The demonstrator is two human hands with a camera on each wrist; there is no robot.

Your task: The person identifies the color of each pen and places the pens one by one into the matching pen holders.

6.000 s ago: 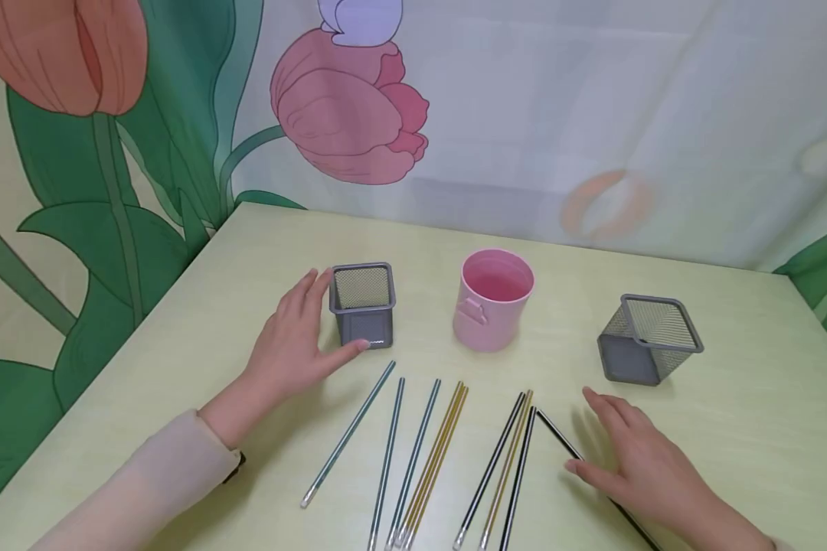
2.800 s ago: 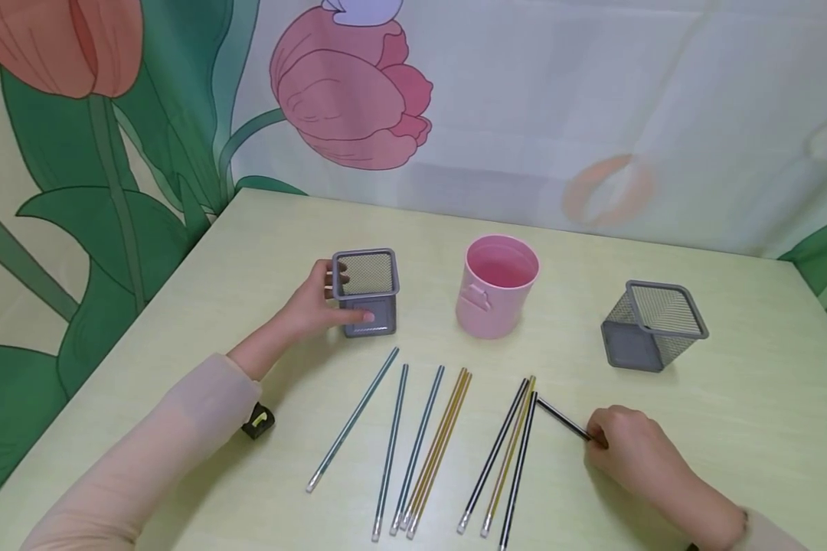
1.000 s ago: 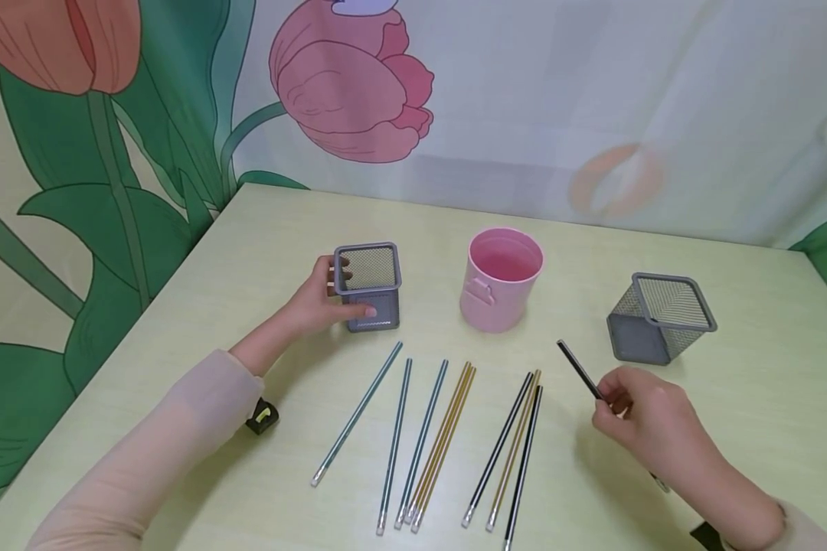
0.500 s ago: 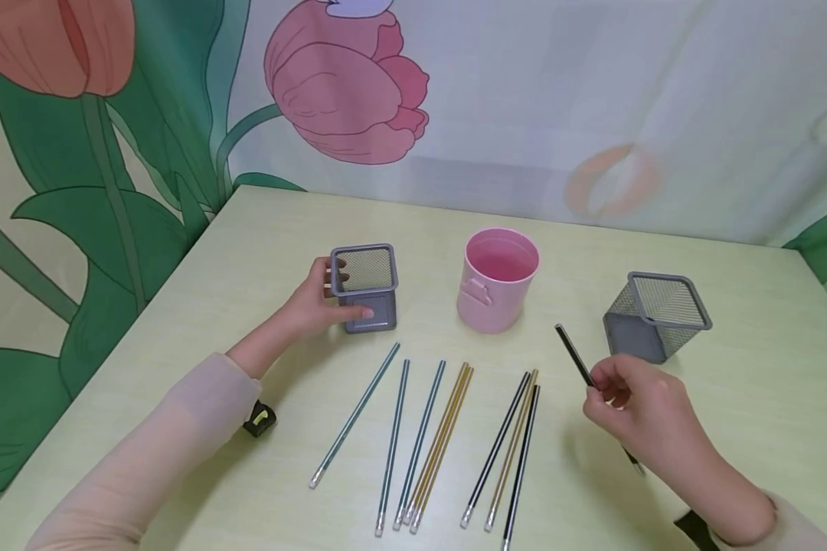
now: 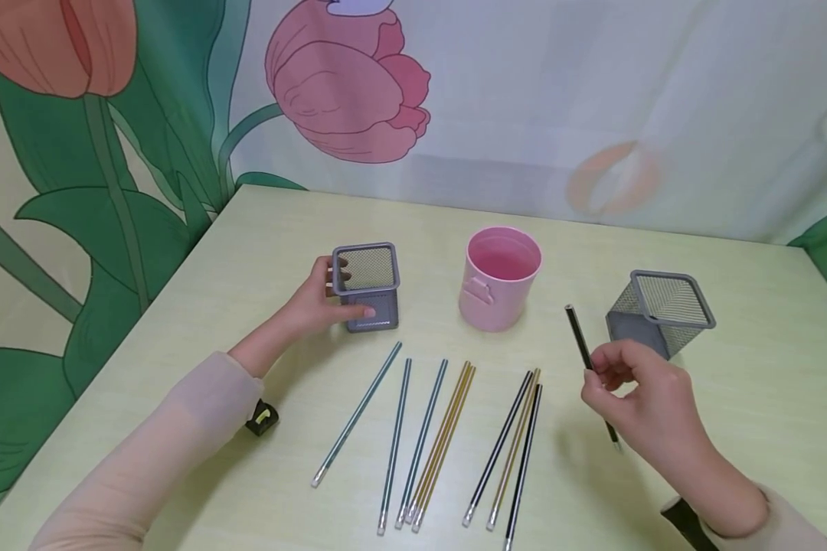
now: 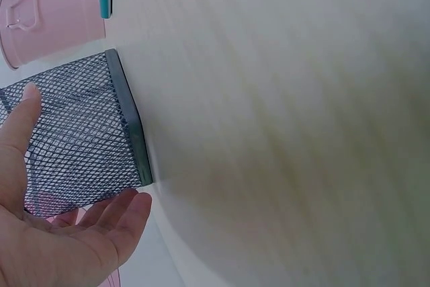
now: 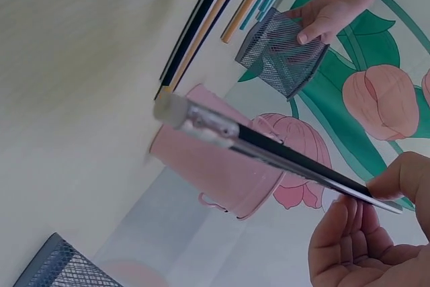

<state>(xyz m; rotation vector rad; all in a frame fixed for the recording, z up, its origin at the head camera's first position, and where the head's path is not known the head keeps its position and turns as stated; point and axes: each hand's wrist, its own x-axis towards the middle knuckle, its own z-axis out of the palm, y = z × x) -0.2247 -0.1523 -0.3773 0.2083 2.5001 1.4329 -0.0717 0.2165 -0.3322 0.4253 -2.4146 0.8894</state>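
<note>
My left hand [image 5: 310,306] holds a square grey mesh pencil holder [image 5: 384,312] standing on the table, thumb across its front and fingers behind its left side. The left wrist view shows the mesh wall [image 6: 80,132] between thumb and fingers. Raised over the table on the right, my right hand [image 5: 651,405] pinches a black pencil [image 5: 576,330] between thumb and fingertips. The pencil leans, with its eraser [image 7: 173,110] at the lower end, and part of it is hidden by the fingers. Behind this hand stands a second mesh holder [image 5: 707,306], partly overlapped by it.
A pink bucket [image 5: 499,306] stands between the two holders. In front lie several pencils: teal ones [image 5: 358,417] on the left, gold pencils [image 5: 444,432] in the middle, black pencils [image 5: 499,445] with a gold one at the right. A flowered cloth [image 5: 496,99] hangs behind the table.
My right hand has taken the black pencil off the table, lifted it and tilted it steeper, moving towards the right holder. My left hand, at first spread beside its holder, now grips it.
</note>
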